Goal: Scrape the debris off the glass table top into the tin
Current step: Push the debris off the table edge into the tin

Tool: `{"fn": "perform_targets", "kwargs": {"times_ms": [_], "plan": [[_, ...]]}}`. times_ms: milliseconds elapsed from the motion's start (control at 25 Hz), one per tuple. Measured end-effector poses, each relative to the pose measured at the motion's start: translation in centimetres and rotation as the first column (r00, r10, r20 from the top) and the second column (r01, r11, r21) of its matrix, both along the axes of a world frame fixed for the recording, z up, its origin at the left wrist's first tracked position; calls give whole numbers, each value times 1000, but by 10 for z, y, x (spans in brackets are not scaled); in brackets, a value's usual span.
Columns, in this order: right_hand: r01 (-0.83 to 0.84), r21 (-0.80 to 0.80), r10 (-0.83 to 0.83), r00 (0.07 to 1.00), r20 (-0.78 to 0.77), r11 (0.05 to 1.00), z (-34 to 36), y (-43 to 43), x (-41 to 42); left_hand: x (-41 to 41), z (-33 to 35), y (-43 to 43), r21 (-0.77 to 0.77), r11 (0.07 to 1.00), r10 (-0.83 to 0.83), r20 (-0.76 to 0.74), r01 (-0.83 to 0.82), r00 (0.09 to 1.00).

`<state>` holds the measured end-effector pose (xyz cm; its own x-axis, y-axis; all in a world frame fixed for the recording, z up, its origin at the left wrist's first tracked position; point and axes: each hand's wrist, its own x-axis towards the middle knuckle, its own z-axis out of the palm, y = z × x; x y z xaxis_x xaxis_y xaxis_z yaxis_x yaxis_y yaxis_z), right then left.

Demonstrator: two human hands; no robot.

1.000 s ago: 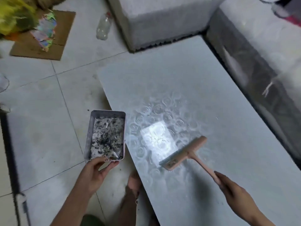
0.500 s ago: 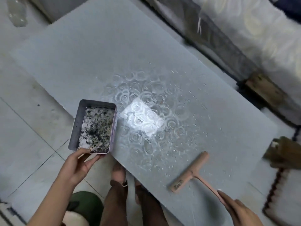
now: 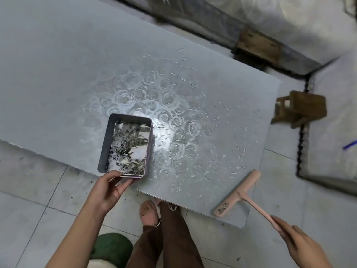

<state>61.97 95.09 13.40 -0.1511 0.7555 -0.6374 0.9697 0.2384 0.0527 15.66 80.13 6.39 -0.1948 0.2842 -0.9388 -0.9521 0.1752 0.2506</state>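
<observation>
L grip (image 3: 105, 192) pinches tin (image 3: 104, 146) edge | R grip (image 3: 303, 246) holds scraper (image 3: 236, 193) handle

The table (image 3: 58, 74) runs past the left and top edges. The scraper (image 3: 237, 192) handle's end hides inside the right hand (image 3: 301, 246); its label is unreadable. The tin (image 3: 104, 147) covers fingertips of the left hand (image 3: 108, 190).

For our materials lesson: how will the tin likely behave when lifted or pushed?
The tin looks stiff and thin-walled, so probably light. Gripped at one end by the left hand, its loose debris could shift or spill if tipped.
</observation>
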Motion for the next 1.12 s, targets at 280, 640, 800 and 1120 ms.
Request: {"fn": "perform_targets", "kwargs": {"times_ms": [280,640,800,1120], "plan": [[100,-21,-99,995,30,995,-14,-56,98,42,1,18,15,976,-215,-16,215,977],[-299,121,317,933,-174,947,-86,-11,38,90,-1,15,-25,961,-278,-26,277,960],[-322,24,319,924,-210,947,-102,-1,-7,115,-7,11,-49,976,-212,-38,210,977],[-387,106,392,919,-34,916,-51,86,86,142,-8,4,-41,998,-59,-59,57,996]]}}
